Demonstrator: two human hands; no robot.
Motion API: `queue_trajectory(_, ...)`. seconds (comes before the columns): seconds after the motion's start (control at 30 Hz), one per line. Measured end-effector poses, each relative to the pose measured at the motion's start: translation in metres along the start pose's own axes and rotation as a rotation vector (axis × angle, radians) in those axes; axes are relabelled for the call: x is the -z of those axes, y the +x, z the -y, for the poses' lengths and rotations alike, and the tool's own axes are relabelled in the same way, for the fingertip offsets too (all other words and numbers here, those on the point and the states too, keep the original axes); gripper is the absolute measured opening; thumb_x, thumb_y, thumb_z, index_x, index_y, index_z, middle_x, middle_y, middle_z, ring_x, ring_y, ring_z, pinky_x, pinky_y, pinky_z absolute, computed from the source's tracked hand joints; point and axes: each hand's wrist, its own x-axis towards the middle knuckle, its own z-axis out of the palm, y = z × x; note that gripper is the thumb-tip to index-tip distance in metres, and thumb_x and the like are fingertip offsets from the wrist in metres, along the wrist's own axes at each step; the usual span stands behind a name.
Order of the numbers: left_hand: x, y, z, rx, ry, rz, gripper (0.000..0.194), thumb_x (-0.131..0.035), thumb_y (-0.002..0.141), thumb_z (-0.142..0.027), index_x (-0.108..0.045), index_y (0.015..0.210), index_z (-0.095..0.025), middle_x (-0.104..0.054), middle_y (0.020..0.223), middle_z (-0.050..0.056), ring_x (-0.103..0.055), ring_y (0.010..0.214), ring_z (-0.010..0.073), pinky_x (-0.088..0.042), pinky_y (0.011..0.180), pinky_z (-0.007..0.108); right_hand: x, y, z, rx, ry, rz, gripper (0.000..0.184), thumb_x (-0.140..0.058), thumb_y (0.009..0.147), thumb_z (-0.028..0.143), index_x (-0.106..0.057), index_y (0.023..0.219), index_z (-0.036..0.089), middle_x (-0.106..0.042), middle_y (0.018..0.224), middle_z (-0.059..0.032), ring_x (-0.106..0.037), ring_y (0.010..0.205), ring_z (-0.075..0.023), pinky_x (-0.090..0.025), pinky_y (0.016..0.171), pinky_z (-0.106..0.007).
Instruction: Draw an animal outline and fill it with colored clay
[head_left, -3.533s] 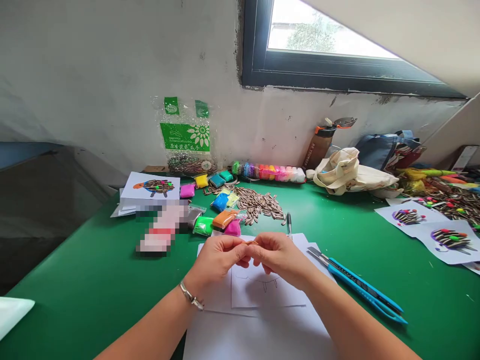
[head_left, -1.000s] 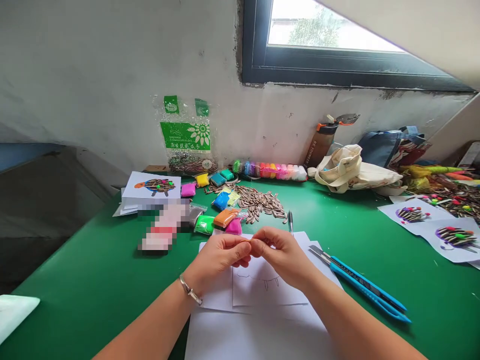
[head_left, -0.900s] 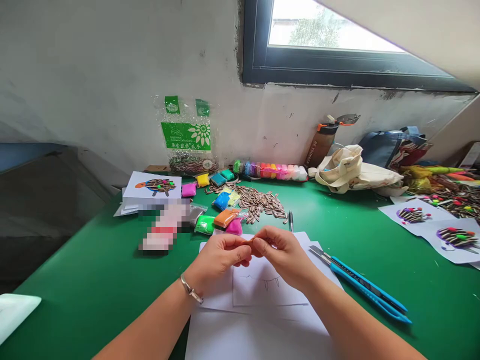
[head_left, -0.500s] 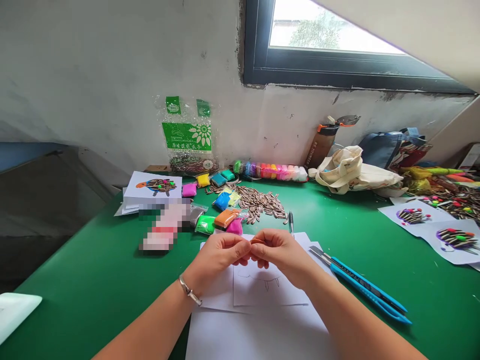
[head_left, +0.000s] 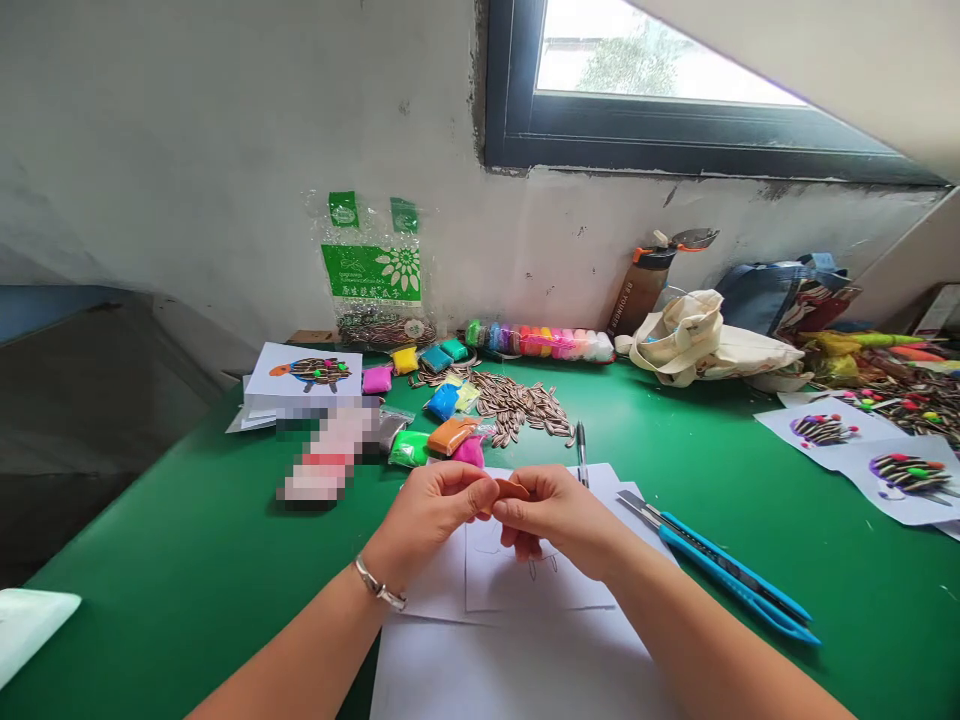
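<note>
Between the fingertips of my two hands is a small flattened piece of orange modelling clay point(head_left: 511, 489). My left hand point(head_left: 444, 505) pinches its left end, with a metal bracelet on that wrist. My right hand point(head_left: 561, 512) pinches it from the right, thumb in front and fingers curled behind. Both hands hover over a white sheet with a pencil outline point(head_left: 487, 590), part of which they hide. Just beyond lie packets of clay, among them an orange packet point(head_left: 452, 435) and a green packet point(head_left: 409, 449).
A blue utility knife point(head_left: 735, 570) with its blade out lies right of the papers, near a pen point(head_left: 582, 452). Sunflower seeds point(head_left: 521, 405) are heaped behind. Finished seed pictures point(head_left: 315, 372) lie left and right. A bottle point(head_left: 641, 290) and cloth bag point(head_left: 694, 340) stand at the back.
The orange clay shows more now, as a flat curved strip between my fingertips. My right thumb has shifted slightly down and left, and its fingers hang a little lower.
</note>
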Motion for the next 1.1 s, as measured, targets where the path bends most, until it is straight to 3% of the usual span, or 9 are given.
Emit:
queue_trajectory(0.2,-0.001,0.000,0.000,0.017,0.046,-0.011,0.022,-0.072,0.074,-0.036,-0.071,0.073,-0.014,-0.062,0.067,0.002,-0.055,0.067,0.0148,-0.046,0.063,0.026,-0.002,-0.003,0.000,-0.015,-0.046,-0.007,0.024,-0.070,0.074,0.034,-0.057,0.071,0.015,-0.062,0.058,0.0008,-0.056,0.046,-0.0083,-0.037,0.041,-0.017)
queue_trajectory(0.4,0.000,-0.002,-0.002,-0.024,0.028,-0.056,0.024,-0.070,0.075,-0.039,-0.071,0.075,-0.015,-0.064,0.067,0.002,-0.056,0.065,0.0151,-0.047,0.063,0.027,0.006,0.001,0.001,0.017,0.030,0.065,0.035,-0.072,0.075,0.045,-0.068,0.091,0.014,-0.066,0.078,-0.0026,-0.060,0.051,-0.0080,-0.042,0.041,-0.017)
queue_trajectory(0.57,-0.001,-0.002,-0.002,-0.021,0.025,-0.064,0.029,-0.072,0.074,-0.044,-0.071,0.075,-0.015,-0.067,0.070,0.004,-0.059,0.067,0.0167,-0.049,0.063,0.028,0.008,0.000,-0.003,0.053,0.076,0.064,0.034,-0.071,0.076,0.046,-0.062,0.074,0.013,-0.066,0.064,-0.0021,-0.060,0.045,-0.0103,-0.038,0.036,-0.017)
queue_trajectory(0.7,-0.001,-0.001,0.000,-0.009,-0.085,0.019,0.041,-0.071,0.074,-0.053,-0.072,0.084,-0.014,-0.068,0.074,0.005,-0.061,0.070,0.0175,-0.050,0.067,0.030,0.009,-0.002,-0.002,0.057,0.066,0.070,0.034,-0.071,0.076,0.045,-0.062,0.071,0.013,-0.066,0.064,-0.0029,-0.061,0.046,-0.0109,-0.040,0.037,-0.018)
queue_trajectory(0.8,0.000,0.001,0.001,0.004,-0.105,0.061,0.039,-0.075,0.072,-0.047,-0.072,0.093,-0.014,-0.070,0.083,0.006,-0.061,0.075,0.0177,-0.049,0.071,0.031,0.011,-0.003,0.004,0.015,0.060,0.098,0.034,-0.073,0.074,0.045,-0.067,0.079,0.012,-0.067,0.073,-0.0045,-0.063,0.051,-0.0112,-0.043,0.040,-0.018)
queue_trajectory(0.93,0.000,0.001,-0.002,0.033,-0.040,0.032,0.026,-0.076,0.071,-0.033,-0.072,0.088,-0.014,-0.071,0.080,0.005,-0.061,0.075,0.0178,-0.049,0.071,0.030,0.014,-0.004,0.009,0.043,0.013,0.042,0.037,-0.071,0.075,0.047,-0.069,0.087,0.013,-0.066,0.081,-0.0041,-0.063,0.054,-0.0100,-0.045,0.042,-0.018)
queue_trajectory(1.1,0.001,0.001,-0.003,0.033,-0.010,-0.005,0.023,-0.074,0.070,-0.032,-0.071,0.084,-0.014,-0.070,0.078,0.005,-0.061,0.074,0.0180,-0.049,0.070,0.031,0.013,-0.006,0.007,0.061,-0.052,-0.014,0.039,-0.067,0.077,0.051,-0.060,0.071,0.014,-0.064,0.063,-0.0015,-0.060,0.047,-0.0098,-0.038,0.038,-0.017)
